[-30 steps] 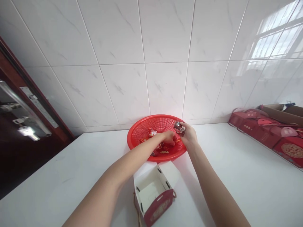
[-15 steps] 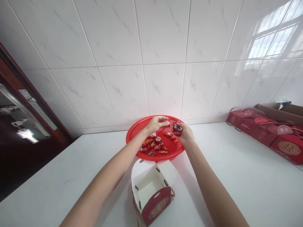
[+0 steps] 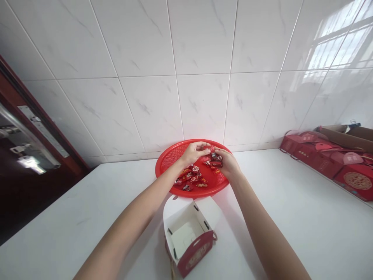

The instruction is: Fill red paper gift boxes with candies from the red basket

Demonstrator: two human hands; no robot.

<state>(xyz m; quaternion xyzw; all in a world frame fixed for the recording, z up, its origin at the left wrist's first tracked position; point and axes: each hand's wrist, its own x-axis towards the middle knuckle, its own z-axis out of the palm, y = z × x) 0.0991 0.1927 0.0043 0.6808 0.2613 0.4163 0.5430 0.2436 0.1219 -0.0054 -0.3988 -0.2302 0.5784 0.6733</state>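
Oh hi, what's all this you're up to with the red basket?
A person has both bare hands over a red plastic basket of small wrapped sweets. The right hand holds a few dark-wrapped sweets; the left hand is close beside it, though what its fingers grip is hard to tell. In front of the basket, a small red and white carton stands open and empty. More red boxes sit by the wall, off to the right.
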